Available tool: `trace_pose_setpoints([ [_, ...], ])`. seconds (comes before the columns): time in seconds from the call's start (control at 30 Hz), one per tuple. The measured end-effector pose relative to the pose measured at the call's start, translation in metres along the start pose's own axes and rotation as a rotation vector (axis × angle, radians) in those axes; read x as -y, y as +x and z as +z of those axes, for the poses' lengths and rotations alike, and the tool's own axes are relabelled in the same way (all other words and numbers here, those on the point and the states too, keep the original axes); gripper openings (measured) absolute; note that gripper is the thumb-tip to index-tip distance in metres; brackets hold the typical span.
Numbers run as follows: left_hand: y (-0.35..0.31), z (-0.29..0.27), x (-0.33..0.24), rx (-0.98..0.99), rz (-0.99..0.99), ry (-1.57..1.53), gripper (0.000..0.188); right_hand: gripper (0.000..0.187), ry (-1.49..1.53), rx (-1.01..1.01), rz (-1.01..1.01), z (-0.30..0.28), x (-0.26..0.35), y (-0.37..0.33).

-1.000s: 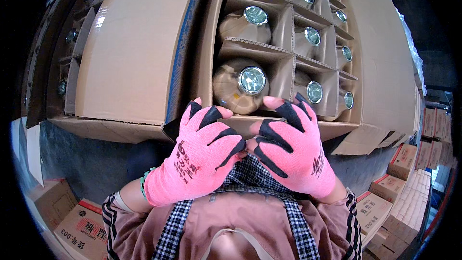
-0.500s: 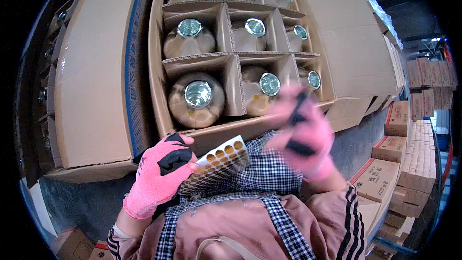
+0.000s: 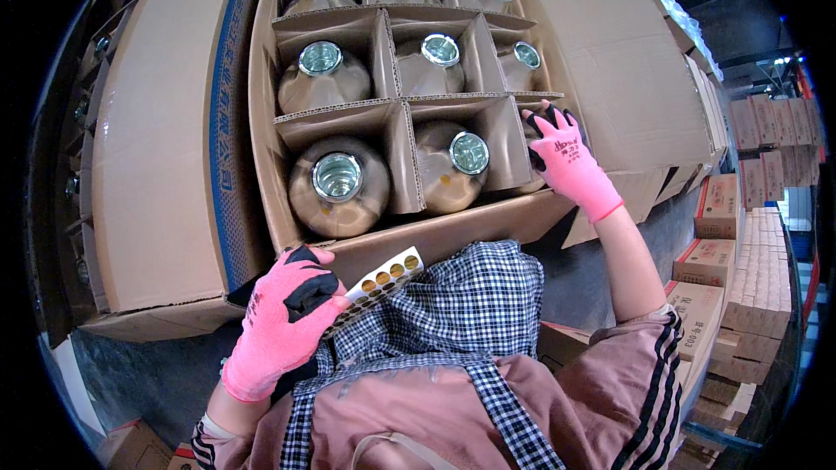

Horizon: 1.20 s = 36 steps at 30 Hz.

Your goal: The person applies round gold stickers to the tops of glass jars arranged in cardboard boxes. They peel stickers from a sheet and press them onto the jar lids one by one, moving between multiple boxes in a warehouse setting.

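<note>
My left hand (image 3: 292, 318), in a pink glove with black fingertips, pinches a white sheet of round gold stickers (image 3: 383, 277) in front of the apron. My right hand (image 3: 562, 152), gloved alike, curls its fingers over the mouth of a round glass flask (image 3: 521, 181) in the front right compartment, hiding most of it. Beside it, the middle front flask (image 3: 448, 196) leans in its cell, a small gold spot on its side. The left front flask (image 3: 348, 209) shows its wide silvery mouth. Cardboard dividers (image 3: 405, 148) part the flasks in the carton (image 3: 418, 235).
More mirrored flasks (image 3: 322, 83) fill the rows behind. A closed carton flap (image 3: 165, 139) with a blue printed band rises at the left, another flap (image 3: 636, 78) spreads at the right. Small boxes (image 3: 697, 296) are stacked to the right on the floor side.
My right hand has moved up and right from above the carton's front edge onto the front right flask. The left hand keeps the sticker sheet, which has tilted slightly. The view has shifted a little.
</note>
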<state>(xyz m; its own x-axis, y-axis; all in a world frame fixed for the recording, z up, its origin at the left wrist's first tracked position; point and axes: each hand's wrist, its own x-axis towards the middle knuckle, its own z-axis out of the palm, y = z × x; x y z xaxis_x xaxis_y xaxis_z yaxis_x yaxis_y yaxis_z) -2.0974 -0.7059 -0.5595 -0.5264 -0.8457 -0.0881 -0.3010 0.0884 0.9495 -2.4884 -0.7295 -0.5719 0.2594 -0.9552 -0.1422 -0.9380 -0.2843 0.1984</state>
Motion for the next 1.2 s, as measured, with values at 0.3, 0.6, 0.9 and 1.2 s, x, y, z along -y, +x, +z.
trace_pose_setpoints([
  [0.3, 0.000, 0.002, -0.004, 0.021, 0.052, 0.056, 0.012, 0.033, -0.061, -0.018, 0.094, -0.002, -0.005, -0.003],
  [0.6, -0.006, -0.006, 0.002, -0.042, 0.201, 0.036, 0.010, 0.034, 0.500, -0.543, -0.104, -0.109, 0.114, -0.019],
  [0.9, -0.006, -0.013, -0.001, -0.095, 0.382, 0.270, 0.015, 0.025, 0.882, -0.262, -0.269, -0.094, 0.175, 0.002],
  [1.2, -0.014, -0.012, 0.001, -0.149, 0.439, 0.417, 0.022, 0.029, 0.818, -0.248, -0.277, -0.091, 0.186, 0.003],
])
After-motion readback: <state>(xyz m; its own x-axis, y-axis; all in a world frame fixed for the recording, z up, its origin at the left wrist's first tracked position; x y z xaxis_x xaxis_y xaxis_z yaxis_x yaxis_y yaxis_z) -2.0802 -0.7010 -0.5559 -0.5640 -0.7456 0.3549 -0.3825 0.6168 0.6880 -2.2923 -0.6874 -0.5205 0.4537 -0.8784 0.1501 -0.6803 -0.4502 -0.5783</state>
